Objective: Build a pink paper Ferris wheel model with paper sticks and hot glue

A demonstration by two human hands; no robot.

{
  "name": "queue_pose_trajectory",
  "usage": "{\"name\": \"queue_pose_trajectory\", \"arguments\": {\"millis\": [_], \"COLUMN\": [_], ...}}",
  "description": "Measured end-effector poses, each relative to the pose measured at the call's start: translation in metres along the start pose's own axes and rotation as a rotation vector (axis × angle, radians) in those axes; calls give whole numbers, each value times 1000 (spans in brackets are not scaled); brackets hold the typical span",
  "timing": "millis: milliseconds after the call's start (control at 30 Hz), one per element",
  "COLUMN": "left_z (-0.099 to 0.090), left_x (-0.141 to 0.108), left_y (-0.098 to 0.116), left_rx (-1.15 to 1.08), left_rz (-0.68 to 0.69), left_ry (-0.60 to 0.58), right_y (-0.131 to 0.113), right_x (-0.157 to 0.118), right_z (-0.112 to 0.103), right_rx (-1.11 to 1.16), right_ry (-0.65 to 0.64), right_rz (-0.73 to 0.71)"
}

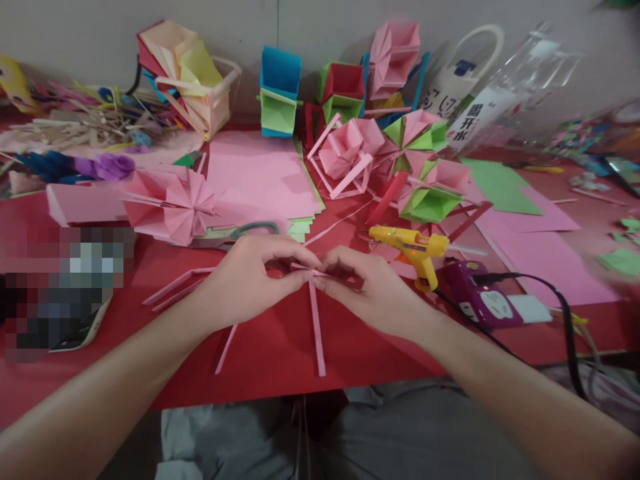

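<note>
My left hand [263, 273] and my right hand [357, 280] meet over the middle of the red table. Both pinch a narrow folded pink paper strip [303, 268] between thumbs and fingers; most of it is hidden by the fingers. Below the fingertips a straight pink paper strip [317, 333] runs toward the table's front edge. Whether it joins the held piece I cannot tell. A bent pink strip [173, 287] lies beside my left forearm, and another thin strip [226, 350] shows under it.
A yellow glue gun [410, 243] lies right of my hands, beside a purple power adapter [477, 293] with cables. Scissors [255, 228] and stacked pink sheets [255, 177] lie behind my left hand. Folded paper lanterns [345, 150] stand along the back. Plastic bottles [505, 87] lean at the wall.
</note>
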State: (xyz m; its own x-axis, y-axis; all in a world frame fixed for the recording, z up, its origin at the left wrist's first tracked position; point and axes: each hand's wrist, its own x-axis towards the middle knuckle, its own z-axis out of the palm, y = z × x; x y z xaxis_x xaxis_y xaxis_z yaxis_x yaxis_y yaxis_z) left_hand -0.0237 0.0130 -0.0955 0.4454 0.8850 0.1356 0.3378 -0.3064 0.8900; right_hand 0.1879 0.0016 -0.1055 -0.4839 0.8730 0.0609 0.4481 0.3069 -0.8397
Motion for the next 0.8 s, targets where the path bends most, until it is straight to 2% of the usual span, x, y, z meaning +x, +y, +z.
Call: {"name": "queue_pose_trajectory", "arguments": {"millis": [200, 467, 600, 800], "left_z": [-2, -6, -6, -7], "left_x": [1, 2, 4, 3], "left_y": [-4, -9, -8, -7], "left_rx": [-12, 72, 24, 7], "left_rz": [-33, -129, -105, -77], "left_ry": [19, -49, -65, -17], "right_y": [2, 6, 6, 6], "right_x": [3, 3, 3, 4], "right_z": [1, 4, 4, 3], "right_rx": [-27, -28, -11, 22], "right_ry": [-34, -33, -33, -29], "right_rz": [36, -20, -24, 0]}}
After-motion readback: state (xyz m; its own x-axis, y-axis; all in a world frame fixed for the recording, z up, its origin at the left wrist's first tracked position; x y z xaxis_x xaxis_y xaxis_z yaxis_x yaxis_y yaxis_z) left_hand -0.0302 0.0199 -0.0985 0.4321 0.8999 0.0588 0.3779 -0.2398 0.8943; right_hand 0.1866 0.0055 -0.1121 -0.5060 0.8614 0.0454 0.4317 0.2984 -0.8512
